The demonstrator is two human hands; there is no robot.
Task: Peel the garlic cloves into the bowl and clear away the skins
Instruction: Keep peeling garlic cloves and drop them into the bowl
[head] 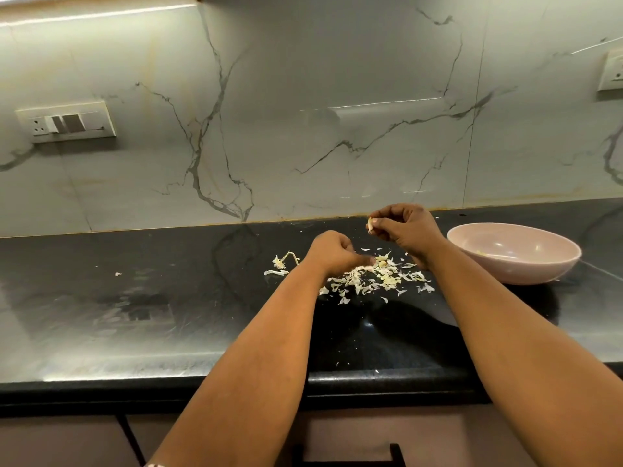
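My right hand (pixel 406 230) is raised above the black counter and pinches a pale garlic clove (pixel 371 224) at its fingertips. My left hand (pixel 333 252) hovers lower, its fingers curled and blurred, just over a scattered pile of garlic skins (pixel 377 279); whether it holds a scrap I cannot tell. A pink bowl (pixel 553 264) stands to the right of the pile, with a small pale piece (pixel 482 253) lying inside it. A garlic stem with root end (pixel 285 259) lies left of my left hand.
The black counter (pixel 135 315) runs to a marble backsplash. A switch plate (pixel 67 123) sits on the wall at left, another socket (pixel 612 72) at far right. A stray skin fleck (pixel 117 274) lies to the left, and small crumbs (pixel 357 367) lie near the front edge.
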